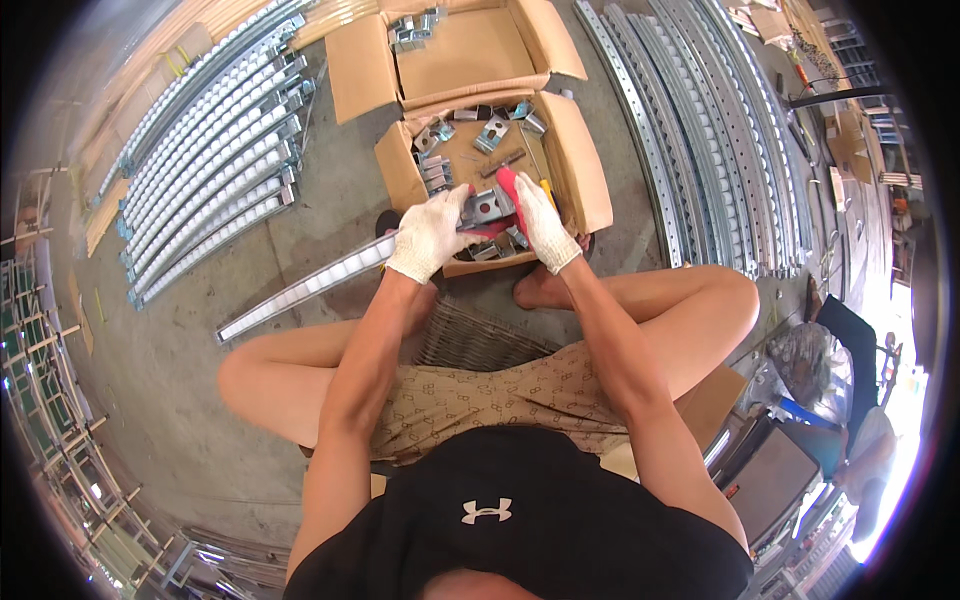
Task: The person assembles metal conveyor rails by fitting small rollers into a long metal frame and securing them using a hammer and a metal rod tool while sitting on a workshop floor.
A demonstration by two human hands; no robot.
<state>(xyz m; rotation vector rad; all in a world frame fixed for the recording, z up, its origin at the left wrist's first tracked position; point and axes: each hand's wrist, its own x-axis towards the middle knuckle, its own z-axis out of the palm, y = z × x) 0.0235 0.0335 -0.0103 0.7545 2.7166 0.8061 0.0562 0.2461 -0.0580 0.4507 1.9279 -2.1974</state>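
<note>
My left hand (pixel 430 236), in a white knit glove with a red palm, is closed around a roller track (pixel 308 287). The track is a metal rail with a row of white rollers, slanting down to the left past my knee. At its upper end sits a metal bracket (pixel 487 206) with a round hole. My right hand (pixel 541 222), gloved alike, grips that bracket from the right, its thumb along the side. Both hands are over the near cardboard box (pixel 592 165), which holds several loose metal brackets (pixel 491 134) and a dark rod-like tool (pixel 502 163).
Another open cardboard box (pixel 470 62) with a few brackets stands beyond. Several roller tracks (pixel 215 165) lie side by side at left. Long metal rails (pixel 690 130) lie at right. A woven mat (pixel 478 335) is between my legs, and a rack (pixel 40 370) stands far left.
</note>
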